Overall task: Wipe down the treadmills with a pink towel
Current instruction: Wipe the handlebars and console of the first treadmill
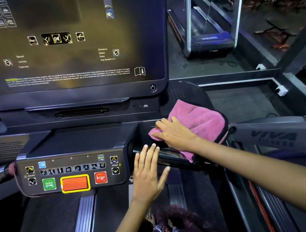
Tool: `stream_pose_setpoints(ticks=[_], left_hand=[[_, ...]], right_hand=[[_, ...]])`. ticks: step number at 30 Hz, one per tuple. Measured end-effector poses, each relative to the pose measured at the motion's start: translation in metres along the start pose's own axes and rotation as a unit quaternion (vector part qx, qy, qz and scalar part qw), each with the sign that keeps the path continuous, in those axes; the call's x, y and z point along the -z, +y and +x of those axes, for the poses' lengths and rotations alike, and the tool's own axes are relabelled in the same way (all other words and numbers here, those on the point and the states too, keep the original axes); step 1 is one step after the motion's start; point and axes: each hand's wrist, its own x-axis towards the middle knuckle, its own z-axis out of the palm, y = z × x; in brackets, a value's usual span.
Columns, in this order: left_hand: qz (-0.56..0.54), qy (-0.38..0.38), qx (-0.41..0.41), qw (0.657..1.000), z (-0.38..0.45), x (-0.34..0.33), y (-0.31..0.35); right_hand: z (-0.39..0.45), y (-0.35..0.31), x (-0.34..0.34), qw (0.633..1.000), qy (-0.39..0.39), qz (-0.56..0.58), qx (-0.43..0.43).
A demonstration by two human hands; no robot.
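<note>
Right hand [176, 134] flat, pressing the towel [201, 124] onto the console tray beside the handlebar [171, 158]; left hand [148, 172] open, resting there. Screen [66, 40], buttons, second treadmill [208, 35] look yet to do.

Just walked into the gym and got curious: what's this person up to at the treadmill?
A person is cleaning a treadmill. Their right hand presses a pink towel flat into the tray right of the button panel, the cloth draping over the black handlebar. The left hand is open, fingers resting on that handlebar beside the panel. The big screen above is dim.
</note>
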Motion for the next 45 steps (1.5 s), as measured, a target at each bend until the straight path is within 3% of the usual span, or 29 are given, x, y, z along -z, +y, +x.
stream_pose_setpoints(ticks=[10, 19, 30, 41, 45], left_hand=[[0.001, -0.004, 0.000, 1.000, 0.000, 0.001, 0.000], [0.006, -0.003, 0.002, 1.000, 0.001, -0.001, 0.000], [-0.003, -0.021, 0.009, 1.000, 0.000, 0.002, 0.000], [-0.007, -0.021, 0.003, 1.000, -0.001, 0.005, 0.001], [-0.009, -0.027, 0.002, 1.000, -0.001, 0.006, 0.000]], right_hand=[[-0.046, 0.032, -0.008, 0.999, -0.038, 0.006, -0.009], [-0.003, 0.001, -0.008, 0.999, -0.015, 0.003, 0.034], [-0.042, 0.028, -0.006, 0.998, -0.060, 0.026, -0.024], [-0.012, 0.006, 0.001, 0.998, -0.043, 0.021, 0.028], [-0.041, 0.026, 0.001, 0.995, -0.094, 0.017, 0.028]])
